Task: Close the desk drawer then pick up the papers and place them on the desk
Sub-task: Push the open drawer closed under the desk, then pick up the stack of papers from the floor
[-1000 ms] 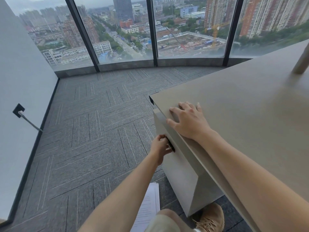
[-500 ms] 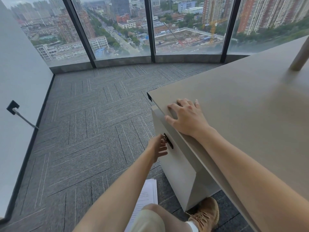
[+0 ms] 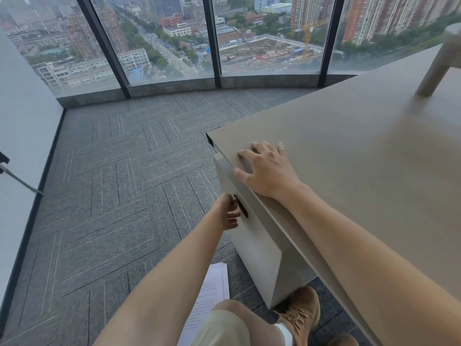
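A beige desk (image 3: 361, 171) fills the right side. Its drawer front (image 3: 254, 240) sits under the desk's near-left edge and carries a small dark handle (image 3: 243, 210). My left hand (image 3: 228, 213) is right beside that handle, fingers loosely curled and apart, fingertips at the drawer front with nothing gripped. My right hand (image 3: 267, 171) lies flat on the desk's edge above the drawer, fingers spread. A stack of white printed papers (image 3: 215, 288) lies on the carpet below my left forearm, partly hidden by the arm and my knee.
Grey carpet tiles (image 3: 119, 196) stretch left to a white wall (image 3: 22, 121) with a metal rod fitting (image 3: 17, 178). Floor-to-ceiling windows (image 3: 162, 41) run along the back. A beige cylindrical leg (image 3: 436, 66) stands on the desk's far right. My tan boot (image 3: 304, 313) is under the drawer unit.
My left hand has loosened from the drawer handle and its fingers have spread. The right hand has stayed flat on the desk. The view has tilted slightly downward.
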The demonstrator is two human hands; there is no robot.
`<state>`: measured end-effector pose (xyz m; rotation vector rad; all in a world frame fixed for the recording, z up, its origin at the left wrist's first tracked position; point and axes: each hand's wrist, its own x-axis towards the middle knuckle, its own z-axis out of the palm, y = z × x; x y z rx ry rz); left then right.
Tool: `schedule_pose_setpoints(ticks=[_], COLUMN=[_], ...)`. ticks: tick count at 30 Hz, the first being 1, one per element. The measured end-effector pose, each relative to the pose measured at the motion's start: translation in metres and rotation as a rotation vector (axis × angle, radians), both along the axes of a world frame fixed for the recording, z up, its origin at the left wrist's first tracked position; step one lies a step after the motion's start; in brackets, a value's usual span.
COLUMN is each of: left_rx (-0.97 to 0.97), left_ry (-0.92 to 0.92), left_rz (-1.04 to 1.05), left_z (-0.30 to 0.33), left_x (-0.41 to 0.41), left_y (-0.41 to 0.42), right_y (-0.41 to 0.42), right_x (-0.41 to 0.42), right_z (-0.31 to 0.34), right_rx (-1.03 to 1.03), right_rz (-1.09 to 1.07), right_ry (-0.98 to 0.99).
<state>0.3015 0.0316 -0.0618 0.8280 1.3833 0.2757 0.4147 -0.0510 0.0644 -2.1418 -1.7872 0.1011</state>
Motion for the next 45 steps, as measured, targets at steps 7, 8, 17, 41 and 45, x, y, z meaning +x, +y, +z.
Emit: schedule_pose_setpoints(ticks=[7,8,17,41,45], left_rx=[0.271,0.297,0.529,0.780,0.746], left_ry=[0.146,0.156,0.210,0.331,0.344], left_rz=[-0.058,-0.042,-0.267,-0.225,-0.180], left_z=[-0.007,-0.007,0.053,0.175,0.160], left_x=[0.002,0.001,-0.037,-0.269,-0.293], left_y=[0.006,0.006,-0.018,-0.157,-0.162], right_y=[0.002,0.002,-0.011,-0.138,-0.125], right_x=[0.000,-0.001,-0.012,-0.203,-0.217], right_z=[-0.001,-0.001,0.009,0.068,0.054], right_rx=[0.003,0.003,-0.058,-0.196,-0.226], right_rz=[0.000,-0.002,-0.025,0.127,0.159], right_ry=[-0.009,-0.012,-0.040,-0.038,-0.003])
